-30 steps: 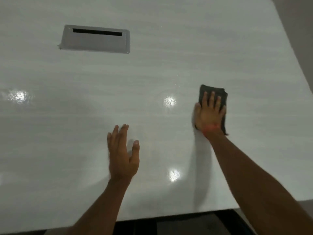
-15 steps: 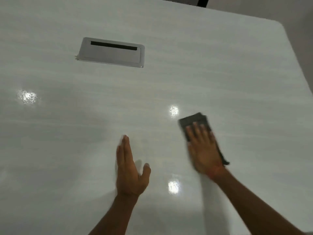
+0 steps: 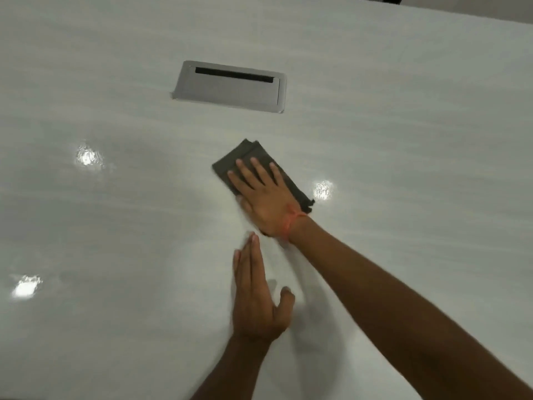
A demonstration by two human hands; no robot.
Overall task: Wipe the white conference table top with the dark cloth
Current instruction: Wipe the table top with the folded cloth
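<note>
The glossy white conference table top (image 3: 403, 140) fills nearly the whole view. A folded dark grey cloth (image 3: 245, 155) lies flat on it near the middle. My right hand (image 3: 265, 194) presses down on the cloth with straight, spread fingers, covering most of it; an orange band circles that wrist. My left hand (image 3: 256, 298) rests flat on the bare table just in front of the right hand, fingers together and straight, thumb out to the right, holding nothing.
A grey metal cable hatch (image 3: 230, 86) with a dark slot is set into the table just beyond the cloth. Ceiling lights glint on the surface. The table's far edge runs along the top right, with floor behind it.
My right hand has slid the cloth leftward across the table, towards the hatch and past the left hand's line. The left hand has stayed flat on the table.
</note>
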